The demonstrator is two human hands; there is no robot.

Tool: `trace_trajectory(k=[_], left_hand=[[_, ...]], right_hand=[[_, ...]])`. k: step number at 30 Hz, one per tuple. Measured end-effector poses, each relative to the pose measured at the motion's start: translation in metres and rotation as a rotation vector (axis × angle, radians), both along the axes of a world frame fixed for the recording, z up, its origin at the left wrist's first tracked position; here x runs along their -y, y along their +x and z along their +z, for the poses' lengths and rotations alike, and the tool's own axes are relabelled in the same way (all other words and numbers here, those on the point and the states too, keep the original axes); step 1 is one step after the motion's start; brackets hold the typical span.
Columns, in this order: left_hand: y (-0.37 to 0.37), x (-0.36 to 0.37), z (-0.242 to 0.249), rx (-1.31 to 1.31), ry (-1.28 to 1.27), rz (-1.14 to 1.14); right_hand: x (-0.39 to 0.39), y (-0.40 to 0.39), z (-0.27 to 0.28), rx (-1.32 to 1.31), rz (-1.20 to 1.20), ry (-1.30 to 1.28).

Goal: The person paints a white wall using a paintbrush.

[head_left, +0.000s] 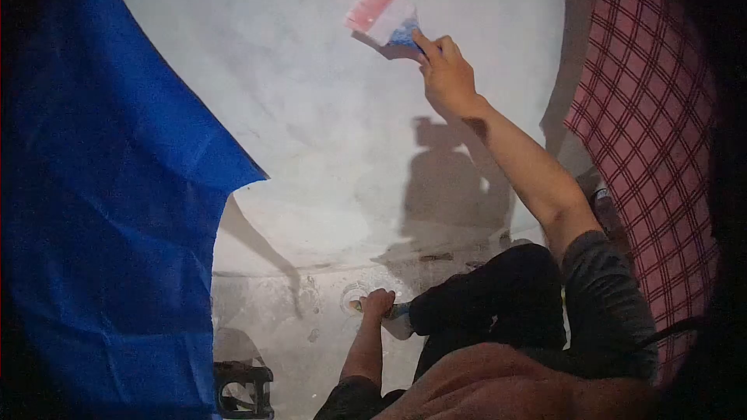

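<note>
My right hand (449, 74) is raised in front of the white wall (311, 109), with its fingers closed round the blue handle of a wide paintbrush (381, 15). The brush has a reddish-pink end, slightly blurred, and a whitish band, and it points to the upper left at the wall. Low down near the floor, my left hand (379, 303) is closed beside my foot (399, 325). Small yellow-green bits show on either side of that fist, too small to name.
A blue sheet (117, 187) hangs on the left. To the right hangs a pink checked cloth (646, 109). A black plastic object (245, 389) stands at the lower left on the stained grey floor (296, 350). My bent leg (498, 288) is close to the wall.
</note>
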State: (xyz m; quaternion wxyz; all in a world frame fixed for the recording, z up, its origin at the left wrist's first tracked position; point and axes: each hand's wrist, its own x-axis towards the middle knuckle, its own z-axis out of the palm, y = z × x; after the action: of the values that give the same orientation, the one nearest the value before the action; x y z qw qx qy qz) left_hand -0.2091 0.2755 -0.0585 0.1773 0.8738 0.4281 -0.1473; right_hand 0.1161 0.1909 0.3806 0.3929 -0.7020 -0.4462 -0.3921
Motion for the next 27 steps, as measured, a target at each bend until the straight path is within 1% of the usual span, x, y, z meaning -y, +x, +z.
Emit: trace_trajectory(k=[2,4,6,9,11,12,13,14,16,17,20,23,27], left_hand=[[0.005,0.003,0.002,0.039,-0.019,-0.004],[0.011,0.006,0.012,0.012,-0.011,-0.018],[0.016,0.007,0.014,-0.006,-0.005,-0.018],[0.019,0.002,-0.009,-0.031,0.018,-0.052],[0.020,-0.003,-0.024,0.007,0.018,-0.065],[0.022,0.002,-0.014,0.003,0.022,-0.065],[0.025,0.012,0.009,-0.026,-0.007,-0.054],[0.025,0.018,0.023,-0.056,-0.038,-0.041],[0.023,0.010,0.009,-0.060,-0.053,-0.029],[0.026,0.006,0.003,-0.052,-0.067,-0.021],[0.021,0.016,0.023,-0.013,-0.052,-0.056],[0.018,0.006,0.002,-0.037,-0.045,-0.107],[0.017,0.004,0.001,-0.034,-0.041,-0.083]], right_hand=[[0.005,0.004,0.008,0.010,-0.042,-0.029],[0.000,0.000,0.018,-0.031,-0.068,-0.191],[-0.001,0.002,0.014,-0.049,-0.035,-0.169],[0.000,-0.002,0.011,-0.090,0.034,-0.158],[0.002,-0.003,0.008,-0.125,0.060,-0.159],[0.000,-0.002,0.007,-0.117,0.058,-0.141],[-0.001,-0.002,0.006,-0.107,0.058,-0.123],[0.000,-0.003,0.008,-0.110,0.062,-0.121],[0.007,-0.004,0.015,-0.150,0.090,-0.199],[0.010,-0.005,0.019,-0.147,0.087,-0.195],[0.019,-0.011,0.029,-0.195,0.110,-0.172],[0.022,-0.017,0.034,-0.218,0.128,-0.165],[0.031,-0.021,0.040,-0.237,0.172,-0.222]])
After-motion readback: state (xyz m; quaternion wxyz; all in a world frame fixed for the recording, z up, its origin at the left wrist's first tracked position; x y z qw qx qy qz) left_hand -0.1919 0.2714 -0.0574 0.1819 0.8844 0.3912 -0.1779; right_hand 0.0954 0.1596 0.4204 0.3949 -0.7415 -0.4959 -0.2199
